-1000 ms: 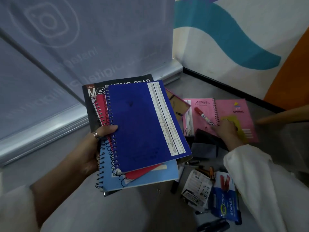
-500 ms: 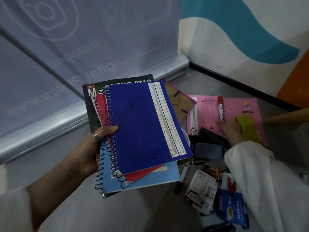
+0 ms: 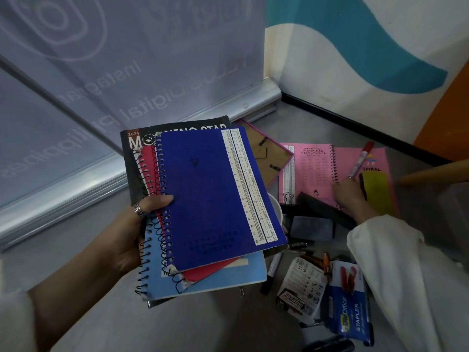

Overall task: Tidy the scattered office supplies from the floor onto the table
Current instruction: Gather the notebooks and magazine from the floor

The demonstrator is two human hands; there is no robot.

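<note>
1. Four notebooks at least sit stacked in the left hand (image 3: 127,237), a blue spiral notebook (image 3: 218,196) on top, the thumb clamped over its coil edge and the fingers hidden beneath.
2. The right hand (image 3: 351,196) holds a red marker (image 3: 361,158) pinched upright over the open pink notebook (image 3: 314,168) lying on the floor (image 3: 317,123), with a yellow pad (image 3: 378,194) just beside the knuckles.
3. The gathering step appears to be in hand: loose items are being collected before anything goes up to the table, which is out of view.
4. The pink notebook looks the likely next pick; it would need closing or sliding onto the stack while the marker occupies that grip.
5. Scattered near the right sleeve lie a stapler pack (image 3: 351,301), a battery pack (image 3: 299,290), a black marker (image 3: 272,271), an eraser (image 3: 312,228) and a picture frame (image 3: 266,156) face down.
</note>
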